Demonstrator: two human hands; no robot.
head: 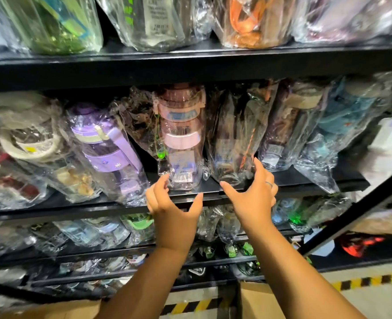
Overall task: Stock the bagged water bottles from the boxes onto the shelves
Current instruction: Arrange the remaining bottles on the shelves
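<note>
Cardboard boxes (255, 302) are lying at the bottom edge, below both forearms; their contents are not showing. Bagged bottles are filling every visible shelf, so stocking is judged to be far along, though what is remaining in the boxes cannot be told. A pink bottle (181, 134) in its clear bag is standing upright on the middle shelf (284, 179), just beside a dark bagged bottle (234, 139). The left grip (171, 203) is hovering spread and empty at the pink bottle's base, fingertips just at the bag; contact cannot be confirmed. The right grip (252, 199), likewise spread and holding nothing, is bracketing the dark bottle's base, forefinger at its right edge. A purple bottle (107, 143) is leaning further left; striped floor tape (363, 282) is showing at lower right.
</note>
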